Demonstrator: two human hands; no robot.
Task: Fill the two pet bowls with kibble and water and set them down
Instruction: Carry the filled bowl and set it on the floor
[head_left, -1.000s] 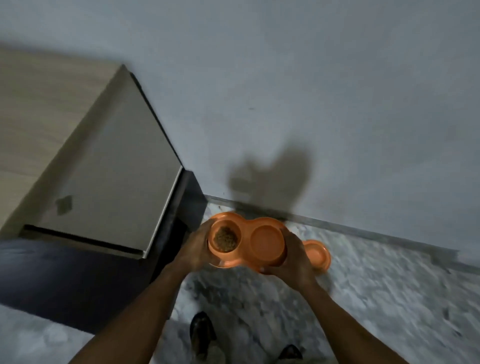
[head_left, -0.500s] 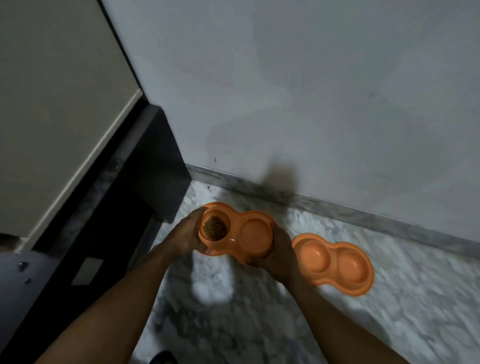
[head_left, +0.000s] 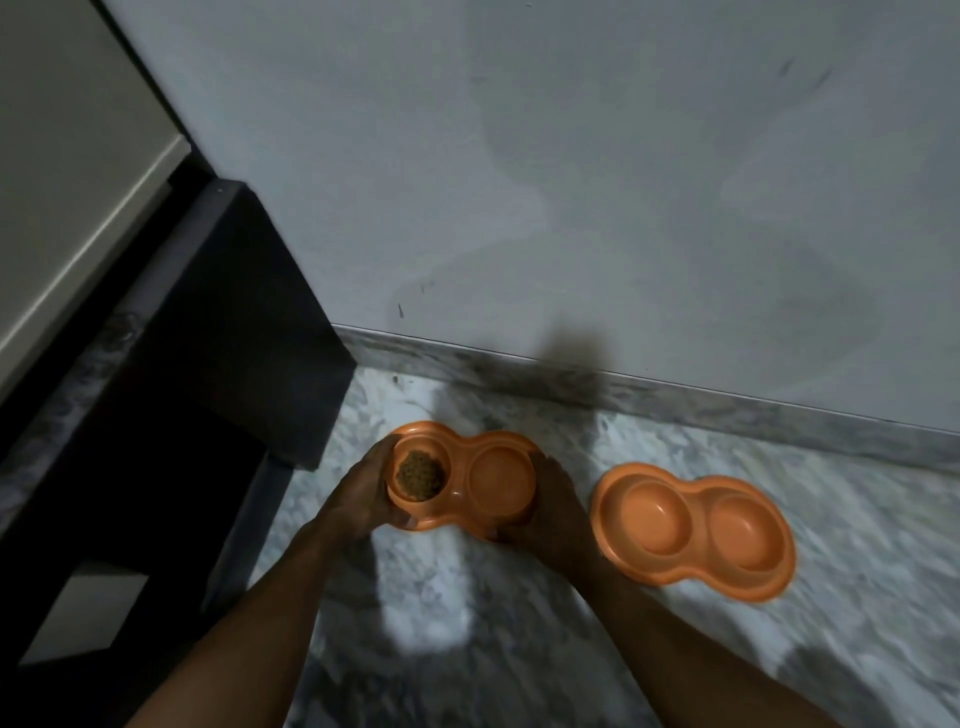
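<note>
Lower now than half a second earlier, the orange plastic double pet bowl (head_left: 501, 475) neared the grey marble floor (head_left: 519, 649), with brown kibble (head_left: 420, 474) in its left cup. Left hand (head_left: 363, 499) and right hand (head_left: 556, 512) gripped its ends, fingers (head_left: 395, 517) curled round the rim. Keeping it level should avoid spills beside the matching orange bowl (head_left: 693, 530) on the floor.

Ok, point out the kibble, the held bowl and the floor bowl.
kibble (head_left: 420, 474): head view, middle of the pile.
held bowl (head_left: 460, 496): head view, bridge between its wells.
floor bowl (head_left: 698, 522): head view, bridge between its wells.
</note>
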